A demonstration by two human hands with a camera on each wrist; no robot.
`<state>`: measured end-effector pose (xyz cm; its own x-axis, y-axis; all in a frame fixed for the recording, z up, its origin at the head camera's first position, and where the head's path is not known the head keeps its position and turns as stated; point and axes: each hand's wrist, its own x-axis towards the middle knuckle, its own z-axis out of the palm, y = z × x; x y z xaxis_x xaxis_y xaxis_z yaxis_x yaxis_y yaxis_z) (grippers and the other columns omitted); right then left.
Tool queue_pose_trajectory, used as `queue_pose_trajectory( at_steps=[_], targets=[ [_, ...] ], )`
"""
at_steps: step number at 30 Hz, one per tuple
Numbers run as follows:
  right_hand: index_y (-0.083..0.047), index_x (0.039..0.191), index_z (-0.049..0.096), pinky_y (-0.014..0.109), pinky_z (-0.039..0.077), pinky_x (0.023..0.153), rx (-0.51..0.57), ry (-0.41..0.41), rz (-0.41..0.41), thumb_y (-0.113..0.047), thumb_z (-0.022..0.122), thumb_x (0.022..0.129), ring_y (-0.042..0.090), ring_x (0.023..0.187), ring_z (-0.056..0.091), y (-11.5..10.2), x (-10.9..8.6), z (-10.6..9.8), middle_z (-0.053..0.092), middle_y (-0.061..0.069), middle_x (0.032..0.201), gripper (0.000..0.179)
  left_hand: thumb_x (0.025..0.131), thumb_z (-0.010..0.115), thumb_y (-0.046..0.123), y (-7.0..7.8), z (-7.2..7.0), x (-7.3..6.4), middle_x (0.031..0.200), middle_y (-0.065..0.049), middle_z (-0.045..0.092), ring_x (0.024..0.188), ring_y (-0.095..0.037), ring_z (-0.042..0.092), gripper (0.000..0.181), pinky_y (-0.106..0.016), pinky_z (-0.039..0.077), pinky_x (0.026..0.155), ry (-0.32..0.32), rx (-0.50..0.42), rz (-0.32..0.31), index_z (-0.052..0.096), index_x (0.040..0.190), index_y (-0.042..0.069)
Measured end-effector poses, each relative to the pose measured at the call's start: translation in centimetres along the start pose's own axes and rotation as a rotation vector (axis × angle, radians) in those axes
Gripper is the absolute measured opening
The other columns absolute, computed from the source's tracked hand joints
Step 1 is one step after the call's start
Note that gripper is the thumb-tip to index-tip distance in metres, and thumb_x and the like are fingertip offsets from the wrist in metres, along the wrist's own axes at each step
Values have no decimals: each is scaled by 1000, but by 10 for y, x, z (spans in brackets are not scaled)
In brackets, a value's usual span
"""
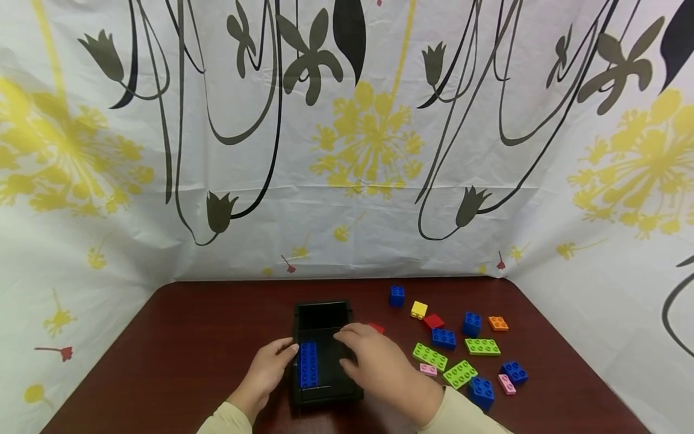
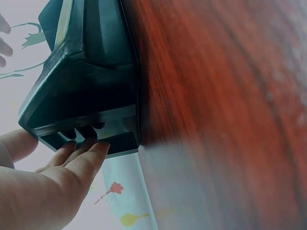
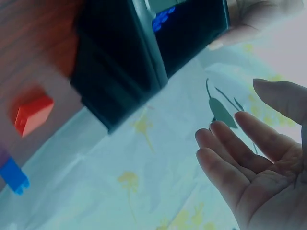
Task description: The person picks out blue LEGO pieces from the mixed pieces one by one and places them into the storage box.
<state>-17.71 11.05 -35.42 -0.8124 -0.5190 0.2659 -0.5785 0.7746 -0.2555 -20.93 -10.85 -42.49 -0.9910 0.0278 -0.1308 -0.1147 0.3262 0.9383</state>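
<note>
A black plastic box [image 1: 332, 395] stands on the table, with a long blue toy brick [image 1: 308, 365] lying along the left side inside it. My left hand [image 1: 267, 371] holds the box's left side. In the left wrist view, the thumb of that hand [image 2: 57, 184] is near the upper edge and its fingers touch the side wall. My right hand [image 1: 374, 364] hovers over the box's right side. The right wrist view shows this hand [image 3: 268, 177] with fingers loosely bent and nothing in them, apart from the box wall [image 3: 115, 72].
Loose toy bricks lie scattered right of the box: several blue ones [image 1: 472, 324], lime ones [image 1: 482, 346], pink ones [image 1: 506, 384], a yellow one [image 1: 418, 310], an orange one [image 1: 498, 323] and red ones [image 1: 434, 321]. A patterned cloth [image 1: 347, 229] hangs behind the dark wooden table [image 1: 206, 337].
</note>
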Motion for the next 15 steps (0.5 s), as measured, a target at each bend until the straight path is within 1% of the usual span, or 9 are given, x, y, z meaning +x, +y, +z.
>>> queue_pose_trajectory(
  at_steps=[2, 6, 10, 15],
  targets=[
    [-8, 121, 66, 35, 56, 83, -7, 16, -2, -20, 73, 86, 20, 109, 61, 4, -6, -4, 62, 6, 120, 37, 100, 52, 27, 0, 0, 0, 141, -31, 43, 127, -48, 43, 51, -57, 45, 94, -1, 1, 6, 46, 138, -7],
    [-7, 120, 66, 40, 55, 86, 1, 42, 28, -19, 74, 86, 23, 110, 60, 13, -18, -13, 62, 8, 121, 38, 101, 51, 25, 0, 0, 0, 141, -31, 43, 126, -48, 43, 50, -58, 45, 94, 2, 3, 5, 47, 138, -7],
    [-7, 122, 65, 44, 54, 88, 29, 32, 90, -19, 74, 86, 25, 111, 60, 21, -30, -19, 61, 9, 123, 39, 101, 51, 26, -1, -1, 0, 141, -31, 43, 127, -49, 42, 50, -59, 44, 95, 1, 10, -1, 46, 138, -7],
    [-9, 122, 65, 46, 53, 89, 47, 27, 181, -20, 74, 85, 25, 112, 59, 31, -44, -25, 61, 7, 124, 39, 101, 51, 26, -2, 0, 1, 141, -31, 42, 128, -49, 41, 50, -59, 44, 96, -2, 6, -1, 46, 138, -7]
  ],
)
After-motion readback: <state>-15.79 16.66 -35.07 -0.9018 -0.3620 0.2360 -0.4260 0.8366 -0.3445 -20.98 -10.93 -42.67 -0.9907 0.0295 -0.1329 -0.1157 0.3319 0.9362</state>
